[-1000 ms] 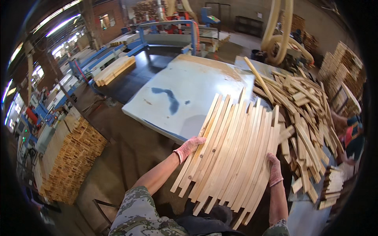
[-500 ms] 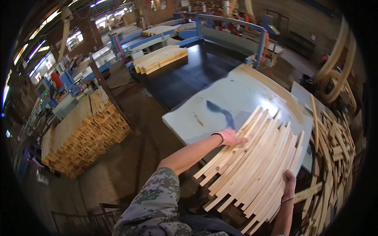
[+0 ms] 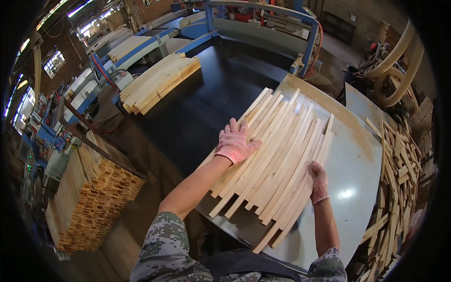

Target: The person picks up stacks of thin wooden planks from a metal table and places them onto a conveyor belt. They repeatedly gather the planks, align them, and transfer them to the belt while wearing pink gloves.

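A loose layer of long, pale wooden strips (image 3: 277, 155) lies side by side, its ends uneven. It rests across the light grey tabletop (image 3: 347, 207) and reaches the edge of the black conveyor belt (image 3: 221, 75). My left hand (image 3: 235, 142), in a pink knitted glove, lies on the layer's left side with its fingers spread. At the right edge of the layer, my right hand (image 3: 318, 181), gloved alike, curls its fingers against the outermost strips. Its fingertips are partly hidden.
A row of wooden strips (image 3: 162, 82) sits on the belt's far left. Stacked wood (image 3: 101, 202) stands left on the floor. Scrap pieces (image 3: 397, 188) heap up at the right, below pale hoses (image 3: 394, 70). A blue frame (image 3: 307, 44) spans the belt.
The strips have moved forward and left over the tabletop to the belt's edge, with both hands along them. My left hand's fingers are now spread. The view has shifted too.
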Action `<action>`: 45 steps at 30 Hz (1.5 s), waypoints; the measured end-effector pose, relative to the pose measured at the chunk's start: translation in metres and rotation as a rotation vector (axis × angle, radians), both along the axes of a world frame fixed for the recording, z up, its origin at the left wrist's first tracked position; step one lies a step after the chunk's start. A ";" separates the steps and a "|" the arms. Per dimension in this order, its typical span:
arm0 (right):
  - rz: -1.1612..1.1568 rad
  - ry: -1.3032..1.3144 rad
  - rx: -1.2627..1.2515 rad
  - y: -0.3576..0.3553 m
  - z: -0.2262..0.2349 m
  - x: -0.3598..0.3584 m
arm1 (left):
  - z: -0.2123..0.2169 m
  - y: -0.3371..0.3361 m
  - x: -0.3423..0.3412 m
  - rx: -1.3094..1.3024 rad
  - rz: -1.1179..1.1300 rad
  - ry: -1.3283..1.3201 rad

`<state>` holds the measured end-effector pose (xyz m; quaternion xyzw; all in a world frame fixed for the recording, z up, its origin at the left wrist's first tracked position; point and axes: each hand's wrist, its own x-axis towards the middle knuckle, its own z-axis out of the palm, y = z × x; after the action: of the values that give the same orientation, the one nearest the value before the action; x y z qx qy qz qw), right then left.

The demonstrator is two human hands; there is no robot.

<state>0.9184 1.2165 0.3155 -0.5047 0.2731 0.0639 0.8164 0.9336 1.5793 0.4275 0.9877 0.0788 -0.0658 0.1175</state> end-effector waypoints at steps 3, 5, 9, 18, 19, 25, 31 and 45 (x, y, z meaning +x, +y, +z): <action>0.003 0.027 0.053 0.107 0.021 0.036 | -0.012 0.093 0.046 0.038 0.012 0.003; -0.035 0.033 0.069 0.170 0.026 0.067 | -0.013 0.150 0.075 0.105 -0.002 -0.003; -0.049 0.002 0.040 0.296 0.039 0.101 | -0.022 0.270 0.125 0.138 -0.033 -0.046; -0.102 -0.021 -0.084 0.493 0.013 0.176 | -0.037 0.460 0.193 0.217 -0.016 -0.112; -0.026 -0.042 -0.012 0.488 0.009 0.186 | -0.031 0.467 0.194 0.248 -0.001 -0.117; 0.416 -0.027 -0.622 0.477 0.051 0.186 | -0.028 0.467 0.196 0.179 0.030 -0.051; 0.559 -0.035 -0.952 0.473 0.061 0.155 | -0.037 0.473 0.195 0.178 -0.004 -0.122; 0.398 -0.096 -0.982 0.474 0.021 0.127 | -0.009 0.510 0.254 0.172 -0.073 -0.162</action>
<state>1.0457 1.6908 0.3363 -0.8720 0.1321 0.0587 0.4677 1.1881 2.0890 0.4183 0.9985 0.0382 0.0171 0.0357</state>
